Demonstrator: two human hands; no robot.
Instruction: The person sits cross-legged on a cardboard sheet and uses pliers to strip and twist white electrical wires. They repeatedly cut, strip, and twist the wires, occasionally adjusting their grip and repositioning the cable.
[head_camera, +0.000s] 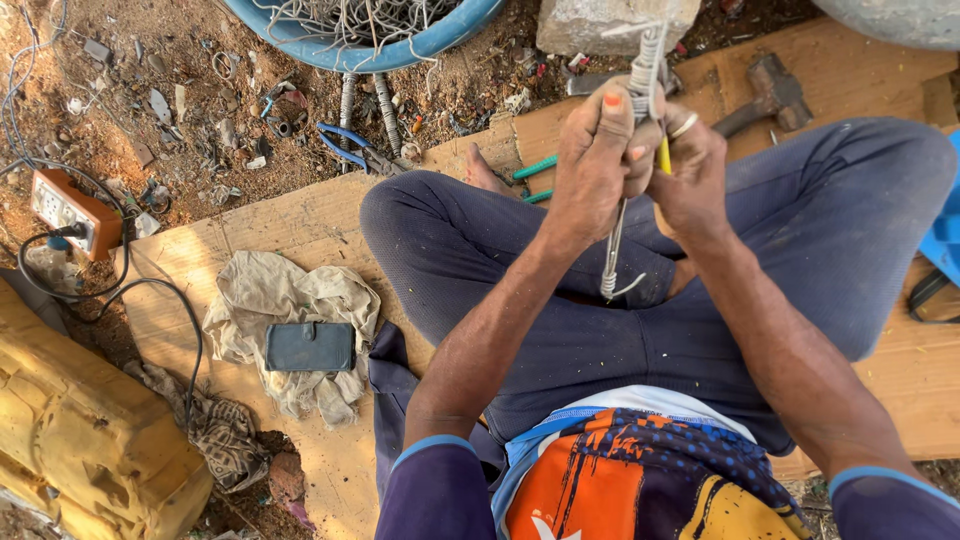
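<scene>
The person is sitting cross-legged on a wooden board laid over bare dirt, working above the lap. The left hand is gripping a bundle of grey wire with the grip fully closed around it, thumb pressing on top. The right hand is closing on a yellow-handled tool, with its grip shut around the handle; the working end is hidden behind the fingers, so the tool's kind cannot be told. The two hands are touching, the right at 3 o'clock of the left.

The wire bundle is running with its long axis from 12 to 6 o'clock: the coiled upper end is rising above the left thumb, the loose tail is hanging below the fist toward the lap. The bundle is lying just at 9 o'clock of the right grip, so the left hand is nearer and is bearing it.

Around the work: a hammer is lying on the board at 1 o'clock of the hands, blue-handled pliers on the dirt at 10 o'clock, a blue basin holding tangled wire at 11 o'clock. A dark wallet-like case is resting on a crumpled rag at 8 o'clock, and an orange socket box is sitting well apart at 9 o'clock.
</scene>
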